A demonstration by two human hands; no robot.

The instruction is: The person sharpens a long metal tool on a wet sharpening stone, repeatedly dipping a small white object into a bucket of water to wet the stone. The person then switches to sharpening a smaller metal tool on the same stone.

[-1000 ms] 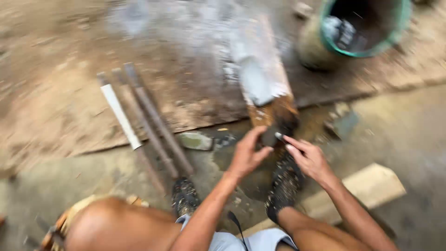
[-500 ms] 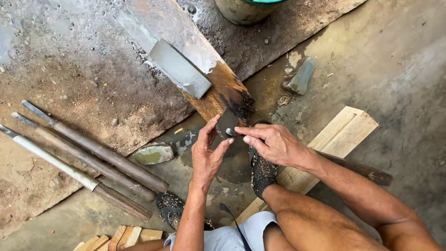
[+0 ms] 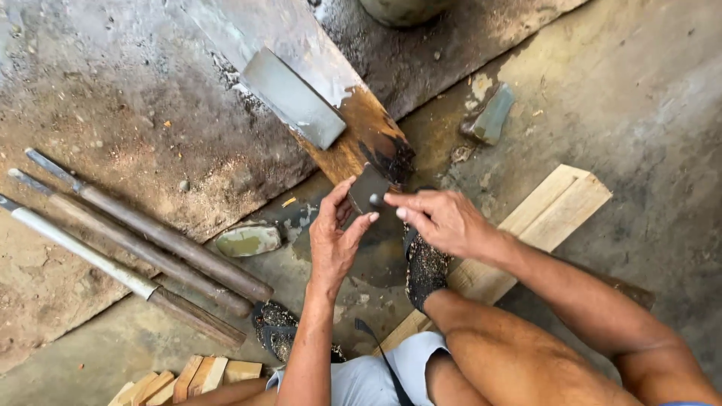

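So the biggest thing here is the wet concrete floor (image 3: 639,98), grimy and stained all over, and everything else sits around the long wooden plank (image 3: 353,135) that runs down from the top toward the person's hands. On that plank lies a grey rectangular sharpening stone (image 3: 293,98), flat, up from the plank's dark, blackened lower end. Left of the plank there are three long tools (image 3: 135,240) lying side by side on the floor — two with brown wooden handles, one with a pale handle. Right of the plank and lower down is a pale wooden board (image 3: 556,207), lying at a slant under the person's right forearm. Also right of the plank, near its dark end, a small grey wedge-shaped stone (image 3: 490,114). Left of the plank's end, close to the tools, sits a small greenish flat stone (image 3: 248,240). Now the hands, just below the plank's dark end: the left hand (image 3: 335,240) and right hand (image 3: 444,222) both pinch a small dark flat blade (image 3: 368,189) between them — left thumb and fingertips curled onto its left edge, right thumb and forefinger closed on its lower right corner, other fingers loosely spread. The blade is held in the air, nearly touching the plank's tip. A dirt-speckled sandalled foot (image 3: 425,271) sits just below the right hand.
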